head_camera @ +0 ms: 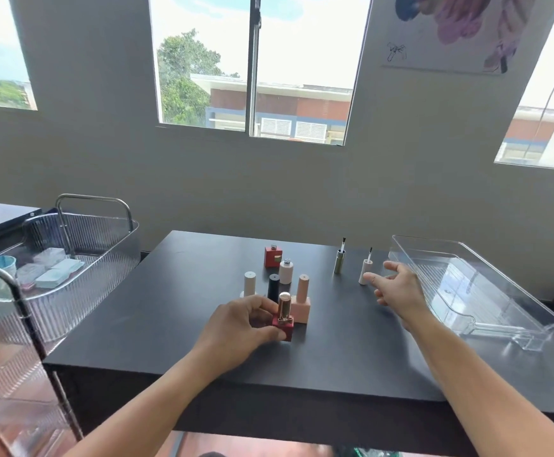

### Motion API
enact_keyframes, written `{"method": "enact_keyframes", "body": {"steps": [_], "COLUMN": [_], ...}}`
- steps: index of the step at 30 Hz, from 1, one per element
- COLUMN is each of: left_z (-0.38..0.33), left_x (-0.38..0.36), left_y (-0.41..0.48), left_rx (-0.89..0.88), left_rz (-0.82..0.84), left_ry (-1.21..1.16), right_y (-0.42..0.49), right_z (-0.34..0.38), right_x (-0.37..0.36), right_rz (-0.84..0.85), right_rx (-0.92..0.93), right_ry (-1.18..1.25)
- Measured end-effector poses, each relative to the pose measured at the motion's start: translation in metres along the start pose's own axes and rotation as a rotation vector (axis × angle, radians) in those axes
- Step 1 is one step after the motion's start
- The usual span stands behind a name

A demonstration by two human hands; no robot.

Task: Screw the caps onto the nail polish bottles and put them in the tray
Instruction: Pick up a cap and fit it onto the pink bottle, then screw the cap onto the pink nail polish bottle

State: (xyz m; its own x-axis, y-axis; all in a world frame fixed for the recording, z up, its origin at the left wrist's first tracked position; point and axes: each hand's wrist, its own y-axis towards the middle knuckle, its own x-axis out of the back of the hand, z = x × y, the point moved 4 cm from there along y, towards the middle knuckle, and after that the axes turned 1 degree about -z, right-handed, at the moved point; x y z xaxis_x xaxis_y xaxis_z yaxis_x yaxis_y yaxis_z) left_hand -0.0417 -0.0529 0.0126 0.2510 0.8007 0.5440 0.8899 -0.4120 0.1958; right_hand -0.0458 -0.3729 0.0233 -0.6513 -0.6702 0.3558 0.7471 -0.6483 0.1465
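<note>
In the head view, your left hand (242, 328) grips the red bottle with the gold cap (283, 319) on the table (170, 308), well left of the clear tray (460, 285). Your right hand (397, 288) is spread wide just left of the tray, at the pale pink brush cap (365, 271); contact is unclear. The olive brush cap (339, 260) stands farther from the tray, and the uncapped red bottle (273, 256) and uncapped pale bottle (286, 271) farther still.
</note>
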Motion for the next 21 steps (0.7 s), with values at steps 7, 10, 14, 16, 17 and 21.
{"method": "enact_keyframes", "body": {"steps": [7,10,14,16,17,21], "left_z": [0.003,0.004,0.004,0.003,0.002,-0.004], "left_x": [-0.004,-0.004,-0.004,-0.003,-0.003,0.005], "left_y": [-0.001,-0.001,-0.001,-0.001,-0.002,-0.006], "left_rx": [0.014,-0.005,-0.032,-0.033,-0.035,-0.033], "left_rz": [0.017,0.000,-0.007,-0.006,-0.005,-0.038], "left_ry": [0.024,0.034,0.058,0.069,0.073,0.103], "right_y": [0.028,0.031,0.030,0.030,0.030,0.028], "right_z": [-0.010,-0.009,-0.009,-0.009,-0.009,-0.009], "right_x": [-0.018,-0.021,-0.024,-0.024,-0.023,-0.020], "right_rz": [-0.038,-0.084,-0.083,-0.096,-0.101,-0.102], "right_rx": [0.045,0.083,0.109,0.123,0.126,0.126], "right_ry": [-0.189,-0.211,-0.203,-0.220,-0.223,-0.198]}}
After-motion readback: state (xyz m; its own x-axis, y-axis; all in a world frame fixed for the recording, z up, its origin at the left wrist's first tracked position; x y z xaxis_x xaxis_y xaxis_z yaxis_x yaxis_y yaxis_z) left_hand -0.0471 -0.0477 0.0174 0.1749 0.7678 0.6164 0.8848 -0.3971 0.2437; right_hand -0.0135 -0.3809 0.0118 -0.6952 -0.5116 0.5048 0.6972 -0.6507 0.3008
